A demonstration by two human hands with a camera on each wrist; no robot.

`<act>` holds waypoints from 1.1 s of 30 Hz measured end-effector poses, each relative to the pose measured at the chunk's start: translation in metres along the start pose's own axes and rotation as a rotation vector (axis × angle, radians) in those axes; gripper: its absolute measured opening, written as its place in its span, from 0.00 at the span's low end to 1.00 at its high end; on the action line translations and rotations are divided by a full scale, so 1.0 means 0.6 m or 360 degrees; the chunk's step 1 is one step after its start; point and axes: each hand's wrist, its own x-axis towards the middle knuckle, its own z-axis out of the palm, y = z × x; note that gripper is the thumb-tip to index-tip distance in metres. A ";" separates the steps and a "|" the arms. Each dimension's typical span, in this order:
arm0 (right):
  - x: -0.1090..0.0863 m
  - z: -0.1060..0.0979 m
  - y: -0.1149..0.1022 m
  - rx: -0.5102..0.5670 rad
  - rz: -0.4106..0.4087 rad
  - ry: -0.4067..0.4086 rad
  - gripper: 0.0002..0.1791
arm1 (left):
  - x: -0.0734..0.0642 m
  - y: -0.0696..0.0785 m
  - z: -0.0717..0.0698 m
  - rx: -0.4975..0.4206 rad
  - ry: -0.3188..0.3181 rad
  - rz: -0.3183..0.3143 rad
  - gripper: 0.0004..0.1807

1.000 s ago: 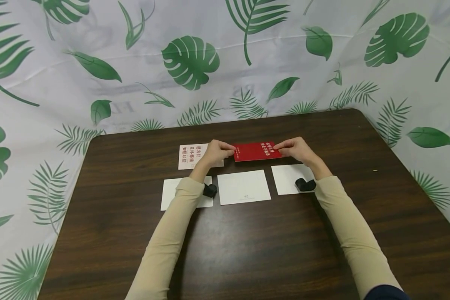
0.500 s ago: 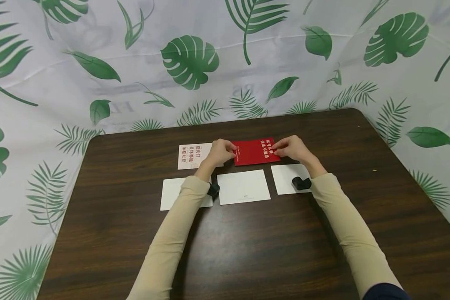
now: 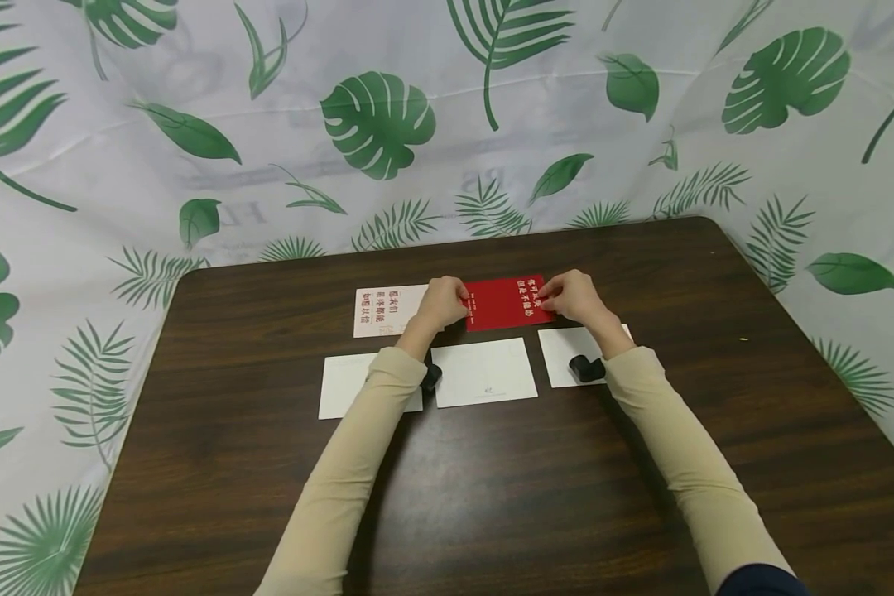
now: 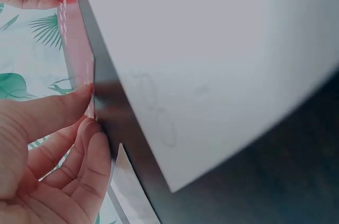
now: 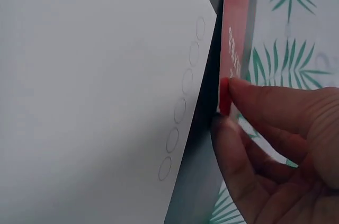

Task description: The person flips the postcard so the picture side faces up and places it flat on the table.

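Note:
A red postcard with white characters is held between both hands over the far middle of the table. My left hand pinches its left edge; in the left wrist view the thumb lies on one face and the curled fingers behind. At the right edge, my right hand pinches it between thumb and finger, seen closely in the right wrist view. Left of it lies a white postcard with red characters, partly covered by the left hand. Whether the red postcard touches the table is unclear.
Three white postcards lie in a nearer row: a left one partly under the left sleeve, a middle one and a right one partly under the right arm. A leaf-patterned cloth hangs behind the dark wooden table.
The red postcard has come slightly nearer and shows more of its face. My right hand has shifted a little left and my left forearm a little right, both still pinching it.

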 end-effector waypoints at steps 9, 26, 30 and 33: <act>-0.002 0.002 -0.007 -0.0047 -0.0015 0.0022 0.11 | -0.003 0.006 -0.001 0.0011 -0.0004 -0.0045 0.11; -0.017 0.015 -0.007 0.0195 -0.0211 0.0195 0.10 | -0.025 -0.038 -0.025 -0.0537 0.0129 -0.0011 0.10; -0.025 0.020 -0.025 0.0296 -0.0213 0.0160 0.11 | -0.034 -0.043 -0.036 -0.0501 0.0116 -0.0004 0.10; -0.031 0.029 -0.040 0.0343 -0.0252 0.0130 0.12 | -0.042 -0.050 -0.042 -0.0502 0.0130 0.0010 0.10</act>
